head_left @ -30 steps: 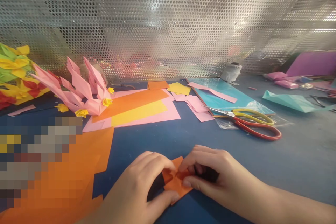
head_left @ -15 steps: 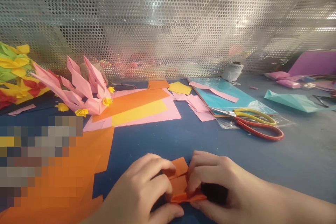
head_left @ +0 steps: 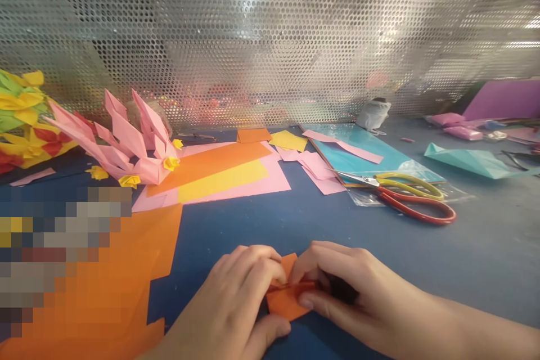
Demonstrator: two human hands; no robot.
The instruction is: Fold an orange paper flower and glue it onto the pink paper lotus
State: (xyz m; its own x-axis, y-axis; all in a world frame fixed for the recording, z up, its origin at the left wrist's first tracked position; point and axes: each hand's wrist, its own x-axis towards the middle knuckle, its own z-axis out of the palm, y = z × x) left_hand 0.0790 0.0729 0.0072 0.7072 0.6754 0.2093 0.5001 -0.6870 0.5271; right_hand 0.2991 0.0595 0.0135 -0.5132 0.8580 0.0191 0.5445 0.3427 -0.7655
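Two hands meet over one small orange paper piece point(head_left: 286, 305) in the head view, low and central on the blue surface point(head_left: 464, 270). The left hand point(head_left: 228, 306) curls over its left side with the thumb at the near edge. The right hand point(head_left: 350, 287) pinches the middle ridge between thumb and fingertips. Both grip the piece, likely so the fold stays pressed against the surface and cannot spring open.

Scissors point(head_left: 405, 197) lie well apart to the right on a clear packet. A pink folded figure point(head_left: 126, 146) and stacked sheets point(head_left: 223, 177) sit behind.

Fingers cover most of the piece, so its shape and folds cannot be made out. A pixelated block hides the left edge beside a large orange sheet point(head_left: 139, 270), and both forearms are cut off below.
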